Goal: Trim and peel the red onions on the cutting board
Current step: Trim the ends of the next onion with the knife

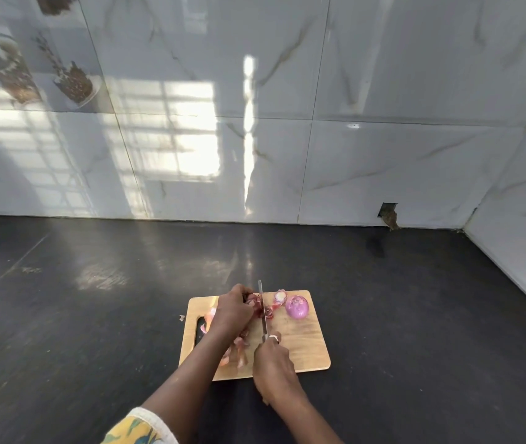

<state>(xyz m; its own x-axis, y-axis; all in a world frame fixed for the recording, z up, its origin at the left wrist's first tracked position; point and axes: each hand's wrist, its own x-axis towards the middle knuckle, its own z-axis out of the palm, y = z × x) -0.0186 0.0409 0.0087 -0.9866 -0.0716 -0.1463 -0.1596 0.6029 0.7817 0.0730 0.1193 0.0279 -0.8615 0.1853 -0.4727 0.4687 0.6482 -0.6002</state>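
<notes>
1. A wooden cutting board (303,341) lies on a dark, glossy desk (415,315), close to the person. Its handle slot is at the left end.
2. The left hand (231,310) curls over a red onion (255,304) at the far left of the board and grips it. The fingers cover most of the onion, so only its dark red right side shows.
3. The right hand (272,357) is closed around the handle of a knife (263,312), and the fist hides the handle. The thin blade points away from the person, with its edge down against the gripped onion's right side.
4. A peeled onion (297,306), pale purple, sits at the far right corner of the board, apart from both hands. A small cut piece (280,296) lies just left of it.
5. Loose skins (239,354) lie on the near left of the board, partly hidden by the left forearm.
6. A patterned yellow sleeve (139,427) is cut off by the bottom edge.
7. Behind, a marble-look tiled wall (383,91) carries printed pictures at the top left, too blurred to make out.
</notes>
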